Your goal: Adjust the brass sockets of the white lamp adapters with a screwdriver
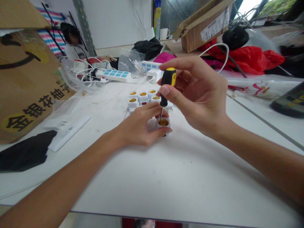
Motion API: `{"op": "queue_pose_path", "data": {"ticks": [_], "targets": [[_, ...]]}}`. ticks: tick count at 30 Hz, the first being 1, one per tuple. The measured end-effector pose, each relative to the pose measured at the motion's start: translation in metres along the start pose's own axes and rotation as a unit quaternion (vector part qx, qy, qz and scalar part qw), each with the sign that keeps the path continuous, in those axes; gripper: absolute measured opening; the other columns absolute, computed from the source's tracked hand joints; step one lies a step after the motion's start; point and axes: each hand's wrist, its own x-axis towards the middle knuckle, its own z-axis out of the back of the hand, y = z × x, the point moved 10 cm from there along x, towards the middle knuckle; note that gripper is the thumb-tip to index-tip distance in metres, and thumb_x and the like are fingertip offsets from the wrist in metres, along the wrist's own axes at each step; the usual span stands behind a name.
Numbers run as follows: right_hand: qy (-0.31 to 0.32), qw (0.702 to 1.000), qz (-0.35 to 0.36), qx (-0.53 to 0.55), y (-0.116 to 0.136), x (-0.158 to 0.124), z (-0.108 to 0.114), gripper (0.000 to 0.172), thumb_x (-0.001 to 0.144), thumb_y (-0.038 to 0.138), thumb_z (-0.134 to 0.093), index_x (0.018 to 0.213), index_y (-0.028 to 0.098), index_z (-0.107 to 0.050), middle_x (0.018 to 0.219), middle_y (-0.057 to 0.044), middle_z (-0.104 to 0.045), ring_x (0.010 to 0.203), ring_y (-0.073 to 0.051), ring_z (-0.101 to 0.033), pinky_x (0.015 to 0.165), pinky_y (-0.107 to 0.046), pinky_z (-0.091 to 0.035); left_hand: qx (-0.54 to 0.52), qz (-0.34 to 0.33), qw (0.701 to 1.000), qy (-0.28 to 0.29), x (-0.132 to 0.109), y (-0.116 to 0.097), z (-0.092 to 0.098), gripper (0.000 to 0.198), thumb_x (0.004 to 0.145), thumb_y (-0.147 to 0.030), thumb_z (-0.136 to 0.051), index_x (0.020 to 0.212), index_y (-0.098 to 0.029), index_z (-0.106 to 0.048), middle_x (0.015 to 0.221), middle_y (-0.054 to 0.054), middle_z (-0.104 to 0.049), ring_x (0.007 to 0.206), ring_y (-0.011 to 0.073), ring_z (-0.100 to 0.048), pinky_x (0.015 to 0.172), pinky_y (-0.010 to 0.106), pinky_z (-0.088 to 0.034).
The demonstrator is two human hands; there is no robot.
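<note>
My left hand (142, 125) grips a white lamp socket (163, 123) with a brass-coloured threaded inside, its opening facing up just above or on the table. In my right hand (199, 91) is a small screwdriver (167, 80) with a black and yellow handle. It stands nearly upright, and the thin shaft reaches down into the socket's opening; the tip is hidden there. Behind my left hand several similar white lamp sockets (142, 94) stand grouped together, one with a red switch on its front. Small metal plug pins show near that group's right side.
White power strips (116, 75) with cables lie at the back of the white table (166, 177). A large cardboard box (28, 82) stands left, near a black plastic piece (26, 152) and a long white strip (70, 133). Red plastic bags (254, 60) and a dark bottle (289, 101) are right. A person (73, 38) is at the back left.
</note>
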Motion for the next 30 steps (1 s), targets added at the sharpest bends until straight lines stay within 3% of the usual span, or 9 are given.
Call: {"op": "queue_pose_path", "data": {"ticks": [6,13,22,27,30], "targets": [[-0.004,0.998,-0.016,0.056,-0.001,0.007,-0.002,0.039,0.083,0.055,-0.101,0.105,0.033,-0.079,0.113,-0.005,-0.084,0.105,-0.029,-0.082,0.103,-0.052,-0.072,0.0,0.007,1.0,0.009,0.002,-0.001,0.0,0.021,0.098,-0.034,-0.084,0.106,-0.02,-0.07,0.106,0.008,-0.078,0.093,0.0218,-0.071,0.089,0.039,-0.06],[-0.011,0.997,-0.013,0.078,-0.004,0.004,-0.004,0.044,0.079,0.051,-0.105,0.108,0.032,-0.078,0.1,-0.001,-0.082,0.098,-0.026,-0.082,0.096,-0.044,-0.074,-0.003,0.007,1.0,0.003,0.0,-0.001,0.0,0.022,0.097,-0.034,-0.084,0.105,-0.018,-0.071,0.107,0.01,-0.079,0.092,0.0221,-0.071,0.09,0.04,-0.06],[-0.022,0.999,-0.014,0.034,-0.003,-0.002,-0.004,0.045,0.087,0.062,-0.095,0.121,0.035,-0.081,0.097,-0.001,-0.073,0.089,-0.024,-0.073,0.079,-0.038,-0.068,-0.005,0.006,1.0,0.003,0.001,0.0,-0.001,0.022,0.098,-0.035,-0.084,0.105,-0.02,-0.07,0.108,0.008,-0.078,0.095,0.0227,-0.072,0.092,0.04,-0.06],[-0.006,0.999,-0.032,-0.002,-0.003,-0.006,-0.006,0.026,0.102,0.057,-0.081,0.117,0.036,-0.083,0.094,-0.002,-0.072,0.076,-0.022,-0.068,0.069,-0.038,-0.062,-0.005,-0.008,1.0,0.002,0.001,-0.001,-0.001,0.021,0.098,-0.034,-0.084,0.107,-0.02,-0.071,0.107,0.008,-0.078,0.097,0.0228,-0.072,0.091,0.039,-0.059],[-0.014,0.999,-0.039,0.002,-0.003,-0.007,-0.005,0.023,0.098,0.056,-0.086,0.107,0.035,-0.083,0.096,-0.001,-0.075,0.078,-0.022,-0.071,0.071,-0.039,-0.065,-0.006,-0.011,1.0,0.003,0.001,-0.001,0.0,0.022,0.099,-0.035,-0.084,0.106,-0.02,-0.071,0.109,0.008,-0.078,0.097,0.0229,-0.072,0.092,0.039,-0.059]]}}
